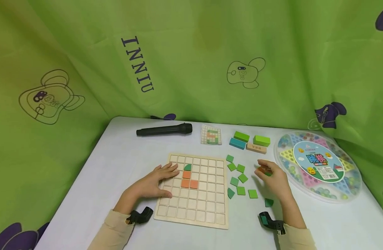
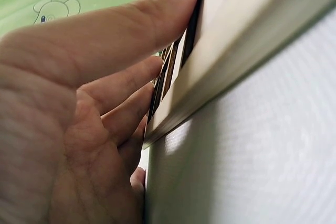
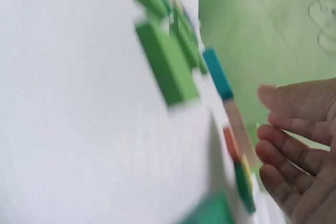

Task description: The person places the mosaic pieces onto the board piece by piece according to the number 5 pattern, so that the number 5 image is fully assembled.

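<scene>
Two hands work over a white table (image 1: 110, 163). The left hand (image 1: 153, 182) lies flat with fingers spread on the left part of a wooden grid board (image 1: 194, 191); in the left wrist view the fingers (image 2: 131, 30) press on the board's edge (image 2: 226, 66), steadying it. On the board sit three orange squares (image 1: 189, 180) with a green quarter-round tile (image 1: 187, 167) touching the top one.

The right hand (image 1: 271, 178) hovers just right of a scatter of loose green tiles (image 1: 239, 178), its fingers curled around small pieces; a green piece (image 1: 267, 173) and an orange one show at the fingertips in the head view, though how firmly they are held cannot be told. The right wrist view is blurred and shows only loosely bent fingers (image 3: 299, 145).

Behind the tiles lie a pattern card (image 1: 211, 134), two green blocks (image 1: 252, 139), a blue block (image 1: 237, 143) and a plain wooden block (image 1: 256, 148). A black microphone (image 1: 164, 130) lies further left, and a round marble game tray (image 1: 317, 166) sits to the right.

To do this step well, it seems wise to keep the left palm pressing so the board cannot slide, check the pattern card for the right cell, turn the piece to match, and lower it squarely so it does not nudge the placed tiles.
</scene>
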`<act>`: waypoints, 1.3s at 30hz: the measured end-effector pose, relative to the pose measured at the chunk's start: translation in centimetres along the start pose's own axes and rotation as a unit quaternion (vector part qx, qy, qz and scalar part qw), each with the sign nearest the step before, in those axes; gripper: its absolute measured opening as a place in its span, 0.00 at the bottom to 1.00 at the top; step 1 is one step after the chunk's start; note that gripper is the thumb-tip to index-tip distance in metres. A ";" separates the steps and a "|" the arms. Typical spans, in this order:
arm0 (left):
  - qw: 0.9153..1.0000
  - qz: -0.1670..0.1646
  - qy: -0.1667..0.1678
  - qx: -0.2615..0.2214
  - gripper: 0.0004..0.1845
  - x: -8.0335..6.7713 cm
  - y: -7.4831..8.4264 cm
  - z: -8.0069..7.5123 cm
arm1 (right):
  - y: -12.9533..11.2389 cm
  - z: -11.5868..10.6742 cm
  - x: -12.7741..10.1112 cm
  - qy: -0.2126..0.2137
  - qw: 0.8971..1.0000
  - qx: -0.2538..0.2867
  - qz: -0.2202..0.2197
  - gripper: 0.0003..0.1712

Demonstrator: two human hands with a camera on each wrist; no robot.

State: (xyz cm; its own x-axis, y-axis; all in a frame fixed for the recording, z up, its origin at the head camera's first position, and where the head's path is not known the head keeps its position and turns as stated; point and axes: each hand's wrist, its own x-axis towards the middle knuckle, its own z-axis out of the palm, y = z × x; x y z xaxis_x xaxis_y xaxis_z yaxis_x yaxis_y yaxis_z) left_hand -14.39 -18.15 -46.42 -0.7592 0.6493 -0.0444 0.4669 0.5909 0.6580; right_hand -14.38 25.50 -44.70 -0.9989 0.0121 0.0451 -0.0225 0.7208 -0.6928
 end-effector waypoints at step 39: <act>1.000 -0.005 -0.001 0.007 0.45 0.1 -0.2 0.0 | -5.9 5.0 -2.0 -0.041 0.988 0.040 -0.140 0.18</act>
State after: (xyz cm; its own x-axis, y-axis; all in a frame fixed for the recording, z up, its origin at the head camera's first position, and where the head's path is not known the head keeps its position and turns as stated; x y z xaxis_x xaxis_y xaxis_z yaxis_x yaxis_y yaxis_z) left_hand -14.54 -18.22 -46.58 -0.7622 0.6452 -0.0523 0.4666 0.6036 0.6465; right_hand -12.42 17.79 -44.30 -0.9527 -0.2391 0.1874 -0.2992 0.6314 -0.7155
